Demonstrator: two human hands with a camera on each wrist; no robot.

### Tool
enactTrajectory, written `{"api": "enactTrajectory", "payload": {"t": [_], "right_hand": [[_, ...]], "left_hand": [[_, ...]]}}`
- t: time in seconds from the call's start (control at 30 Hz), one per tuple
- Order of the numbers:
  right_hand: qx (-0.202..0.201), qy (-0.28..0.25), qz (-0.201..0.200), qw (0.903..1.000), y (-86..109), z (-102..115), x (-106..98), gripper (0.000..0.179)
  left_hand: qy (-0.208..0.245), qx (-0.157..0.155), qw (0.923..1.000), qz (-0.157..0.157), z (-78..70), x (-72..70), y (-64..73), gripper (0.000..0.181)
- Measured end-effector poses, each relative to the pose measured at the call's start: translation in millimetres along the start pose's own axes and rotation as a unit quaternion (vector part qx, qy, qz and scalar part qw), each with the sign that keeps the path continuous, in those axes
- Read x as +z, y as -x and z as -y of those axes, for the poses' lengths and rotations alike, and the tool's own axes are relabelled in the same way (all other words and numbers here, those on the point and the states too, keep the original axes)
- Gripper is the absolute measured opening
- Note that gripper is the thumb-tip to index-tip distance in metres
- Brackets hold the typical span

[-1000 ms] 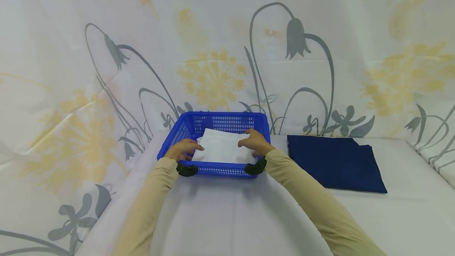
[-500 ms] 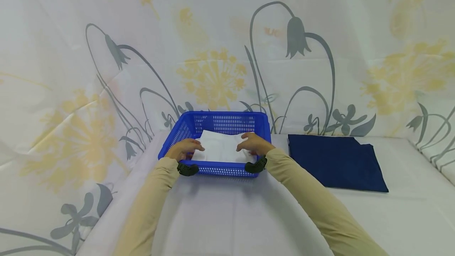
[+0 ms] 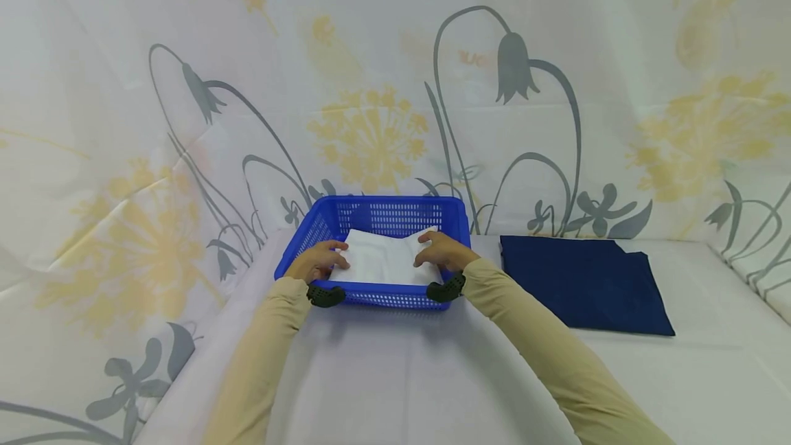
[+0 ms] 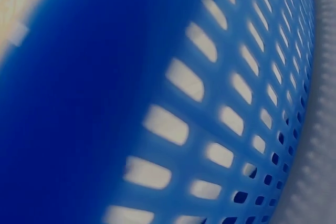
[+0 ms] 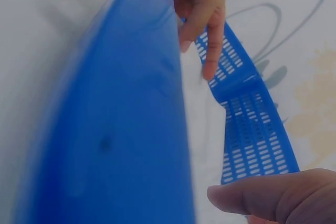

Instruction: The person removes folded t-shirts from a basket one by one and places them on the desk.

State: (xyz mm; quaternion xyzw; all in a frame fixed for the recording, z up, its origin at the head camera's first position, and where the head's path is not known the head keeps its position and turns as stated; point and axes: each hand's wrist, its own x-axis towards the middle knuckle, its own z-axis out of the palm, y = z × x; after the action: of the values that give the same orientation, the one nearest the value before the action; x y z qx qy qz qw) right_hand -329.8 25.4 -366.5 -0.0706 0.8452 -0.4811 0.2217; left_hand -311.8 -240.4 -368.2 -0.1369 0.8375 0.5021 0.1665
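White cloth (image 3: pixel 380 263) sags lower at its far edge now, inside the basket (image 3: pixel 383 288). Left hand (image 3: pixel 318 259) and right hand (image 3: pixel 445 253) at its sides, can't tell if gripping. Probably light, floppy; pinch both edges.

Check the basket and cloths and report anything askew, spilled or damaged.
Nothing looks spilled or damaged. The navy cloth, right of the blue basket, looks uneven: its far right corner is stepped, not square. The white cloth inside the basket has a dipped, uneven far edge.
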Motion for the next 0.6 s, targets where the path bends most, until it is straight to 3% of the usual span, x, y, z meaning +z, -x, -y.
{"api": "enactTrajectory", "payload": {"t": [0.37, 0.6], "right_hand": [[-0.008, 0.012, 0.000, 0.9999, 3.3, 4.0, 0.8, 0.066], [-0.024, 0.005, -0.020, 0.9995, 1.7, 4.6, 1.6, 0.066]], "left_hand": [[0.006, 0.017, 0.9998, 0.006, 0.2, -1.4, -3.0, 0.058], [0.020, 0.040, 0.9990, 0.004, -1.8, -1.2, -2.9, 0.060]]}}
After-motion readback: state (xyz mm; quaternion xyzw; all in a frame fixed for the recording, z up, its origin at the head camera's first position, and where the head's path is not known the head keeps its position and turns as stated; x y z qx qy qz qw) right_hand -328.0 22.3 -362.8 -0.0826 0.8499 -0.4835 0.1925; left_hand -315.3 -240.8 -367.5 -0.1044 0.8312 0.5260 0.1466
